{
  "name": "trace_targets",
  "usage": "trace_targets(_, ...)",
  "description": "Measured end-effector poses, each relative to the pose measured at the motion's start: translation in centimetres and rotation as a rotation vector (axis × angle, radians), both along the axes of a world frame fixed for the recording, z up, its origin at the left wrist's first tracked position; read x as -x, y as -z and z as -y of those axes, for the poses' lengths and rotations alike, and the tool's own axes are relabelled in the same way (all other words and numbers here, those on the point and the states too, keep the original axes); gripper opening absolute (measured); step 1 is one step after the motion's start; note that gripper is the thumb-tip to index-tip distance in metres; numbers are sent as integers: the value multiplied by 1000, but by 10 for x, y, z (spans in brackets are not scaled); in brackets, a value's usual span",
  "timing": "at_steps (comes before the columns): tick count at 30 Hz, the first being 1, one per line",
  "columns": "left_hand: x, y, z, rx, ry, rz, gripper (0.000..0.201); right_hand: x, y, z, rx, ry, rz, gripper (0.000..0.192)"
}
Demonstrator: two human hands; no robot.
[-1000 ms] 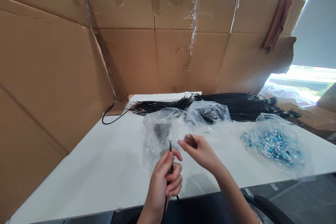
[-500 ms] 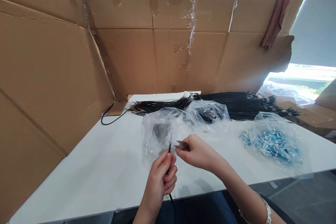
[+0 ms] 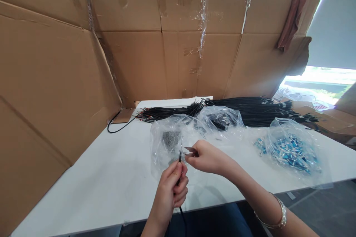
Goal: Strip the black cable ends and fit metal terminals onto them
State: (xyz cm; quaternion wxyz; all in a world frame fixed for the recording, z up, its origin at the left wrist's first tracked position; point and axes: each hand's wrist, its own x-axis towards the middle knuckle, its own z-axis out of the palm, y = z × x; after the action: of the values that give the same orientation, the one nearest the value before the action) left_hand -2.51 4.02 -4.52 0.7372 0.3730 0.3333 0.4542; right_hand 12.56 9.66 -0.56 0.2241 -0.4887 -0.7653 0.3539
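Observation:
My left hand (image 3: pixel 174 185) is closed around a black cable (image 3: pixel 180 158), its thumb and forefinger pinching it just below the upper end. That end points upward and carries a thin, silvery tip; the rest of the cable drops below the hand towards my lap. My right hand (image 3: pixel 207 155) grips small dark metal snips (image 3: pixel 191 152) with two pointed blades spread apart. The blade tips face left, close beside the cable's end; whether they touch it I cannot tell. Behind both hands lies a clear plastic bag (image 3: pixel 158 144) with a grey mass of small pieces inside.
Bundles of black cables (image 3: pixel 244 111) lie along the back of the white table (image 3: pixel 111 177). A second clear bag (image 3: pixel 233 116) rests against them. To the right is a bag of blue and silver small parts (image 3: pixel 294 153). Cardboard walls (image 3: pixel 133 63) enclose the back and left.
My right hand and the snips have risen very slightly, with the forearm tilting a little. The left hand and cable are nearly unchanged.

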Motion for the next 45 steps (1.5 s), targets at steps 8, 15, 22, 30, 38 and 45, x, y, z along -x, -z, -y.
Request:
trace_targets(8,-2,3,-2,68,42,94,42,0,0,-11,144,-56,9,28)
trace_targets(15,0,7,-15,150,84,231,35,4,-1,-37,618,-226,92,40)
trace_targets(22,10,12,-32,241,156,299,31,5,0,-61,886,-264,200,44)
trace_targets(30,16,13,-43,334,172,342,27,5,7,-76,945,-215,272,21)
trace_targets(38,14,16,-51,401,129,364,42,9,15,-86,920,-166,363,26)
trace_targets(45,10,20,-50,436,111,401,46,12,27,-86,982,-139,409,29)
